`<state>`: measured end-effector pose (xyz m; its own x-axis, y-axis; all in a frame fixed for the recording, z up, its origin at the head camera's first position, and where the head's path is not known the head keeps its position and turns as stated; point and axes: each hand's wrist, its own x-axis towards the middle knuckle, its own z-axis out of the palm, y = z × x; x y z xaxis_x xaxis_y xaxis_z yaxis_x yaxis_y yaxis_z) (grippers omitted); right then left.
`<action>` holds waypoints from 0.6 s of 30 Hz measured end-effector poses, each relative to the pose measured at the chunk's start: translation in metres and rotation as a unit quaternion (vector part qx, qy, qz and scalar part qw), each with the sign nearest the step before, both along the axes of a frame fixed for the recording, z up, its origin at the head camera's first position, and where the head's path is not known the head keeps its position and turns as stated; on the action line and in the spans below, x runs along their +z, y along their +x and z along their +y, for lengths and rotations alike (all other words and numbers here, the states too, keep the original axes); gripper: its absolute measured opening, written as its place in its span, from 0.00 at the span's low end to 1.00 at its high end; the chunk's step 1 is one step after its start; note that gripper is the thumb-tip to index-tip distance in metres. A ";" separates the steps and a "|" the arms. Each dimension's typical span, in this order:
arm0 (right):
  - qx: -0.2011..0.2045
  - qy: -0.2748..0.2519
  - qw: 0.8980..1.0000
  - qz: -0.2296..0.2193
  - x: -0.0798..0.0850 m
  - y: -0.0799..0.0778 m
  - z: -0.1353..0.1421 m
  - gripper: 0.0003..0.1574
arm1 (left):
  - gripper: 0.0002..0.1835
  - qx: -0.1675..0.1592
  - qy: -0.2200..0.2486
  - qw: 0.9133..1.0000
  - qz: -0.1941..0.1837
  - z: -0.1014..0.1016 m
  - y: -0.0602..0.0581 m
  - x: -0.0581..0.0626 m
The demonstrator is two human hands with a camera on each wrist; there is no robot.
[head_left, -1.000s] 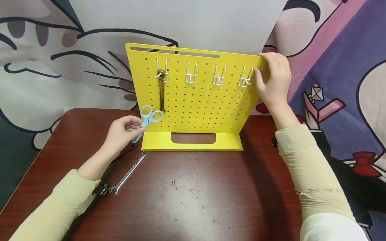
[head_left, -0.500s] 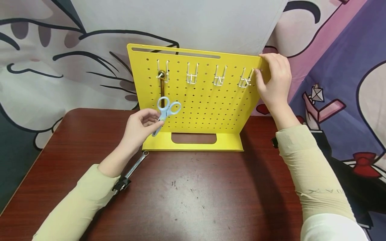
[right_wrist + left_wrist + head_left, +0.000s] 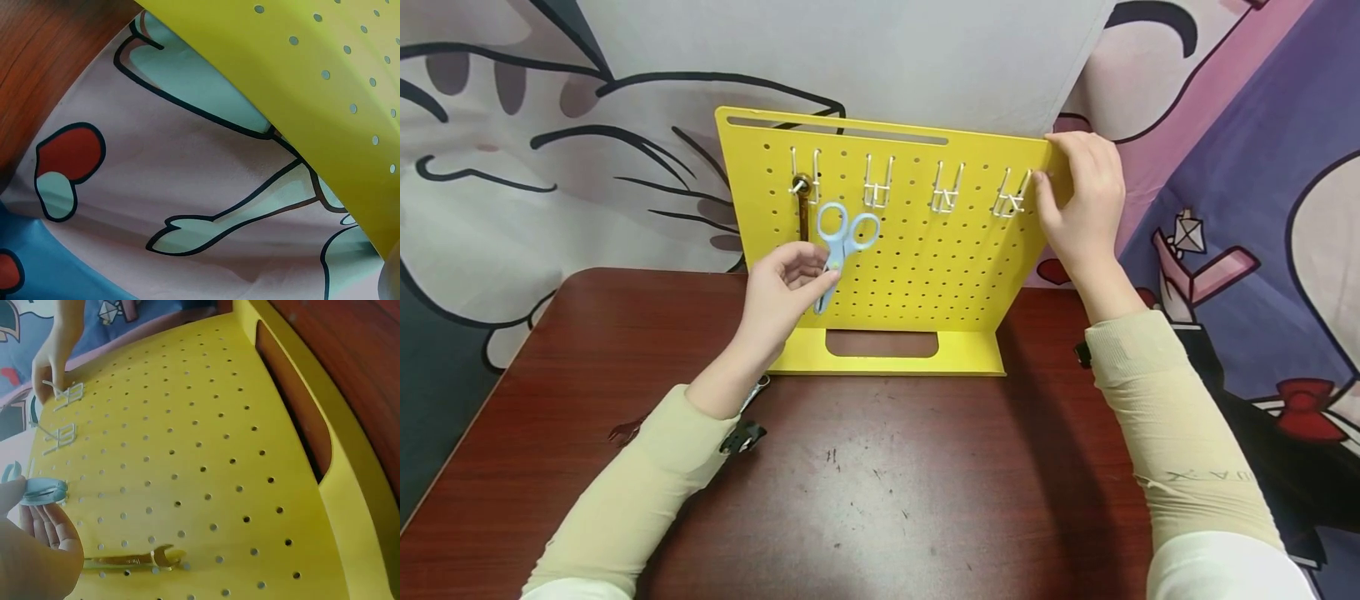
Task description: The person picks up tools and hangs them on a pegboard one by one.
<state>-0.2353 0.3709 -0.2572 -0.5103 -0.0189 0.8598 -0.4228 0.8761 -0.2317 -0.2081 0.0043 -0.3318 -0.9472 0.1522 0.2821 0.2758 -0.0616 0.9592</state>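
Light blue scissors (image 3: 837,246) are pinched between the thumb and fingers of my left hand (image 3: 782,287), handle loops up and blades pointing down. They hang in front of a yellow pegboard (image 3: 925,275) that stands upright on its base. Several white wire hooks line its upper part; the second hook (image 3: 876,183) is just above the loops. On the leftmost hook hangs a wrench (image 3: 803,218), partly hidden by my left hand; its open jaw end (image 3: 164,556) shows in the left wrist view. My right hand (image 3: 1084,196) grips the board's upper right edge.
A silver wrench (image 3: 756,392) lies on the brown table (image 3: 880,483), mostly covered by my left forearm. Beside that forearm is the end of a dark reddish tool (image 3: 627,430). Patterned cloth (image 3: 1232,208) hangs behind and to the right.
My left hand has carried the scissors right and upward, from the board's lower left corner to below the second hook. The right hand has stayed on the board's edge.
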 end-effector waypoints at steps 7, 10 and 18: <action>0.002 0.000 1.000 0.002 0.000 -0.001 0.000 0.23 | 0.12 0.016 0.032 0.999 0.011 0.011 -0.005 0.008; 0.001 0.000 1.000 0.002 0.000 -0.001 0.000 0.23 | 0.12 0.019 0.039 0.999 0.010 0.015 -0.008 0.010; 0.003 0.002 1.000 0.005 -0.001 -0.001 0.001 0.23 | 0.13 0.028 0.040 0.999 -0.014 0.022 -0.018 0.007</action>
<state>-0.2360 0.3716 -0.2584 -0.5015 -0.0246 0.8648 -0.4300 0.8745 -0.2244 -0.2260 0.0258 -0.3251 -0.9615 0.0759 0.2642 0.2538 -0.1234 0.9593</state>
